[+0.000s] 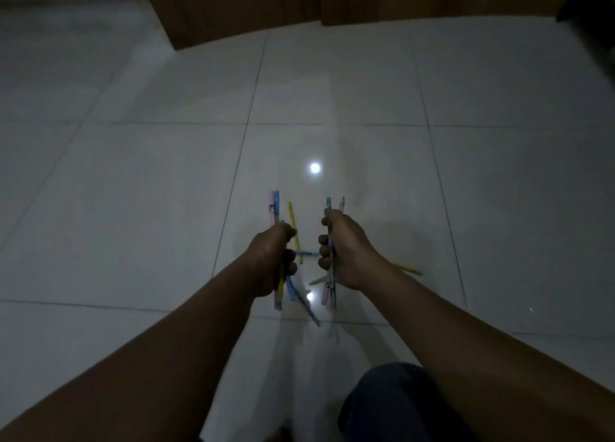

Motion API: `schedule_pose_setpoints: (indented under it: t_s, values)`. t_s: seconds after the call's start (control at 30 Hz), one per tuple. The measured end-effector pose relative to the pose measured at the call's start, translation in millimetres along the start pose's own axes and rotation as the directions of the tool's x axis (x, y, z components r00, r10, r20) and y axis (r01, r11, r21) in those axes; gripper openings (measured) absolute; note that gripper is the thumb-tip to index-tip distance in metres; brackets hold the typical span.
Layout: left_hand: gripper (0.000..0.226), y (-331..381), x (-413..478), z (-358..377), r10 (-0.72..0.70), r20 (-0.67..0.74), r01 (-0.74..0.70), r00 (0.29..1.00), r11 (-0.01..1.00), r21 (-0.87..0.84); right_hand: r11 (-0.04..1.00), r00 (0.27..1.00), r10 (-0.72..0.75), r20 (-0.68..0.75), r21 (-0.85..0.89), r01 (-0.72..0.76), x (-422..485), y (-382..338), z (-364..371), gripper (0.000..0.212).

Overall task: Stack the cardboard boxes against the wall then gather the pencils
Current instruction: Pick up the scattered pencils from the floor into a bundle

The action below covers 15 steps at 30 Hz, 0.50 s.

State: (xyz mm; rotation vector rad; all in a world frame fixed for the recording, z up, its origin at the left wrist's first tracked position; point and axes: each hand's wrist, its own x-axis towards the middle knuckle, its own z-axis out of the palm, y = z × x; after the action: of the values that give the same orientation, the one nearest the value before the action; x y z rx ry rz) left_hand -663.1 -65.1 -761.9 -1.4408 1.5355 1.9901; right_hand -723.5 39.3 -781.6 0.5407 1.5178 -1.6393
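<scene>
Head view: pencil-gathering step, left hand (276,262) and right hand (344,252) each clenched round a bundle of pencils (274,205) above the floor (166,192); the stray yellow pencil (410,270) beside the right wrist probably needs picking next.

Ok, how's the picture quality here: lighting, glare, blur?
Head view: dim; a round lamp glare on the glossy white floor tiles; wide-angle bending curves the edge of the brown boxes; coloured pencils gripped in left hand and right hand look blurred.

Glossy white tiled floor (149,182), a yellow pencil (411,270) lying on it, brown cardboard boxes (239,6) standing at far edge.
</scene>
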Motion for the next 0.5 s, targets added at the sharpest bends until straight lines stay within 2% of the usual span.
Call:
schedule_pose_setpoints:
  t_s: [0.17,0.27,0.37,0.5]
  values:
    - [0.012,16,32,51,0.084,0.135,-0.083,0.987,0.996,-0.013,0.999,0.999,-0.034,-0.023,0.011,0.034,31,-25,-10,0.053]
    - [0.022,11,55,67,0.050,0.164,-0.059,0.985,0.997,0.048,0.999,0.996,-0.018,-0.087,0.027,0.021,53,-24,-18,0.070]
    - [0.023,-2,77,78,0.043,0.219,-0.061,0.975,0.995,0.076,0.996,0.997,0.010,-0.072,0.087,-0.003,67,-18,-25,0.082]
    - [0.037,-22,94,90,-0.004,0.275,-0.041,0.961,0.986,0.160,0.974,0.992,0.060,-0.107,0.225,-0.035,73,-1,-42,0.097]
